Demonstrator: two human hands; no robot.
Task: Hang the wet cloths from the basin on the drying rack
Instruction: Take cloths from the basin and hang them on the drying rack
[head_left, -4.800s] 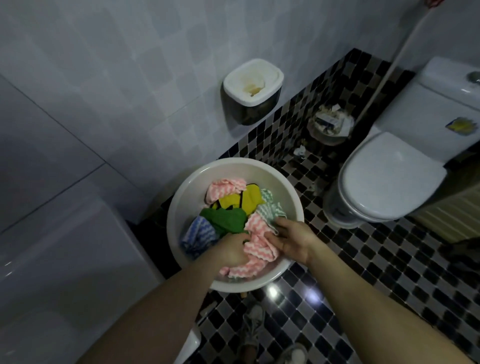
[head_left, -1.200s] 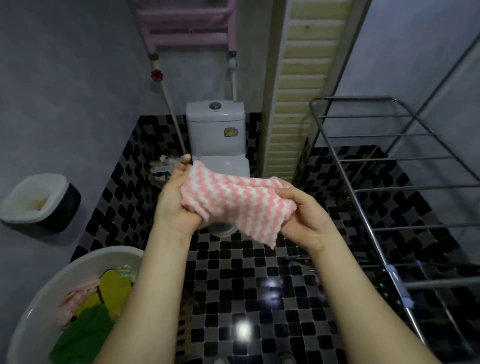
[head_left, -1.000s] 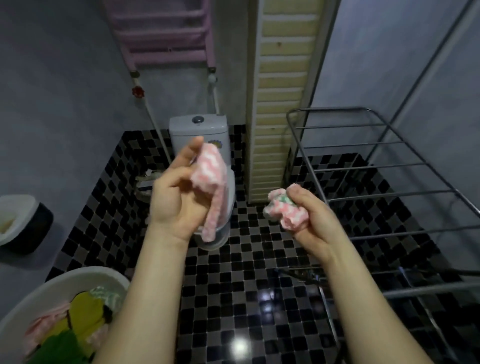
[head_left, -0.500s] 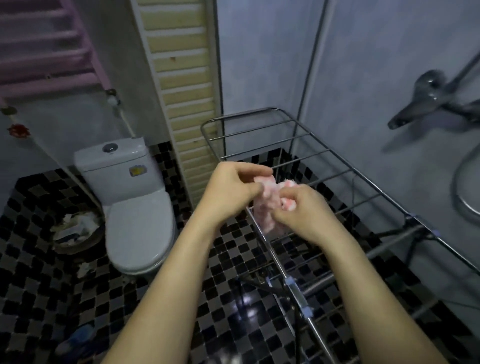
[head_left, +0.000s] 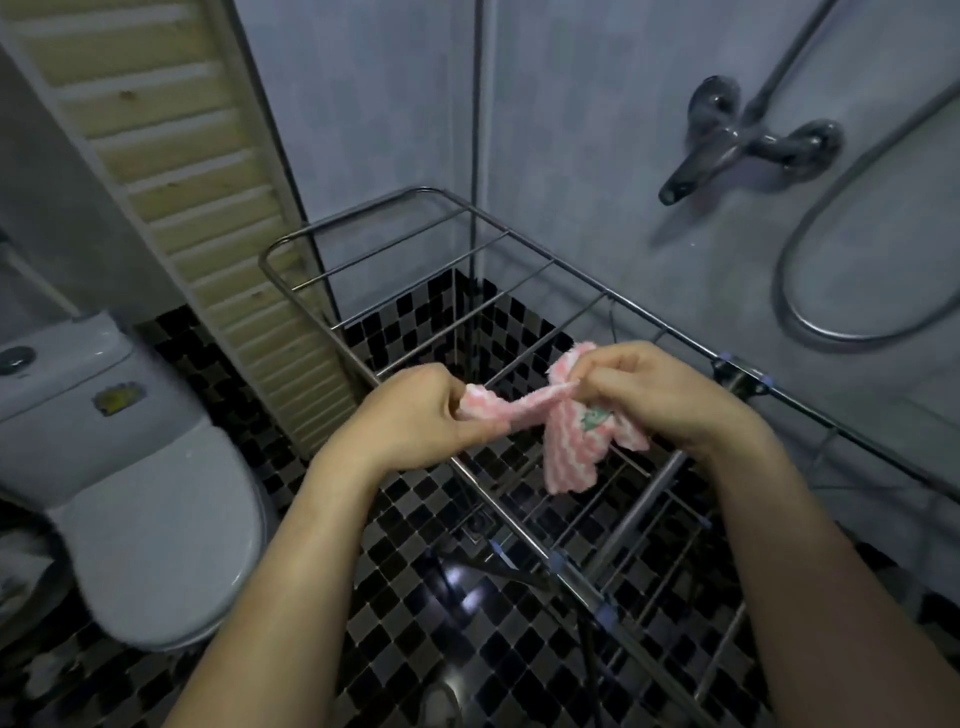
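Note:
A pink and white striped cloth (head_left: 566, 452) is stretched between both hands above the metal drying rack (head_left: 519, 249). My left hand (head_left: 415, 415) grips its left end. My right hand (head_left: 660, 389) grips its other end, and a loose flap hangs down below that hand. A bit of green and white fabric shows under the right hand's fingers. The cloth is held over the rack's near bars, not resting on any bar that I can make out. The basin is out of view.
A white toilet (head_left: 130, 467) stands at the left on the black and white tiled floor (head_left: 415, 597). A slatted wooden panel (head_left: 208, 208) rises behind the rack. A shower mixer (head_left: 737, 140) and hose (head_left: 831, 291) hang on the right wall.
The view has swung right from the basin to the rack. My hands have pulled apart, spreading the bunched pink cloth out over the rack.

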